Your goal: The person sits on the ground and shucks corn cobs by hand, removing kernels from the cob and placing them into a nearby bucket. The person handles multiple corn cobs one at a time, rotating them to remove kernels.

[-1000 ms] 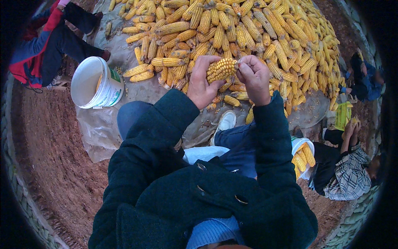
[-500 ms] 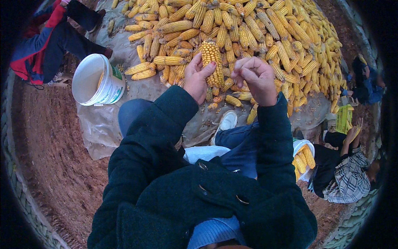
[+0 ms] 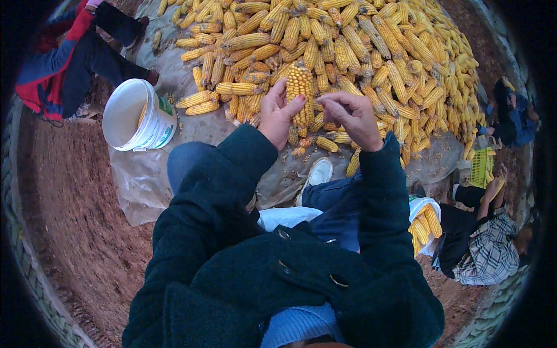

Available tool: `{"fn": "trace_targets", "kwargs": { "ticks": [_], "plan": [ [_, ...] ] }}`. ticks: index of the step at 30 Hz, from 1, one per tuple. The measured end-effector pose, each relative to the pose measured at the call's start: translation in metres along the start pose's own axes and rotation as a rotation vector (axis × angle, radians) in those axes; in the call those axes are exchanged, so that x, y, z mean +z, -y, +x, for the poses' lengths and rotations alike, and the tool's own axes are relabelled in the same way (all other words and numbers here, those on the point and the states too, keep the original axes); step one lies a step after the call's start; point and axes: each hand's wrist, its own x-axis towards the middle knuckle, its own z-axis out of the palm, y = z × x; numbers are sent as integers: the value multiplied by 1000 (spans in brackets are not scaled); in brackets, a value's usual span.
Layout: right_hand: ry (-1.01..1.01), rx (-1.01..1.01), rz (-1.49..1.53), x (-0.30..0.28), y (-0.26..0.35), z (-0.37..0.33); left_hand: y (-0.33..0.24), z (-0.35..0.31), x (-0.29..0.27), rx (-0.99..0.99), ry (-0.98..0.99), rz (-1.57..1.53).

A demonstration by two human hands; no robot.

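Observation:
My left hand [image 3: 274, 113] is wrapped round the lower part of a yellow corn cob [image 3: 300, 86], which stands upright in front of me with its kernels facing up. Just to the right of the cob is my right hand [image 3: 353, 118], its fingers curled and thumb drawn in as in a pinch, tips close beside the kernels. Whether those fingertips touch the cob, or hold anything small, I cannot make out. Behind both hands rises a large pile of corn cobs [image 3: 400, 75], with a few loose cobs near its front edge.
To the left, a white bucket [image 3: 138, 136] leans on the sheet [image 3: 136, 191] under the pile. At my right stands a white bucket of cobs [image 3: 426, 226]. A yellow crate [image 3: 480, 167] is farther right. Other people sit at the left [image 3: 69, 72] and right [image 3: 484, 243].
My right hand has moved left and slightly down, closer to the cob. The cob in my left hand has tipped and shifted a little.

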Motion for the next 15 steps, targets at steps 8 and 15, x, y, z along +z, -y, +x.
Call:
{"fn": "trace_targets", "kwargs": {
  "ticks": [8,15],
  "plan": [
    [-276,-217,87,4,-9,3,4,-4,1,149,100,402],
    [-274,-177,97,1,-11,4,-2,-4,1,337,112,742]
  ]
}}
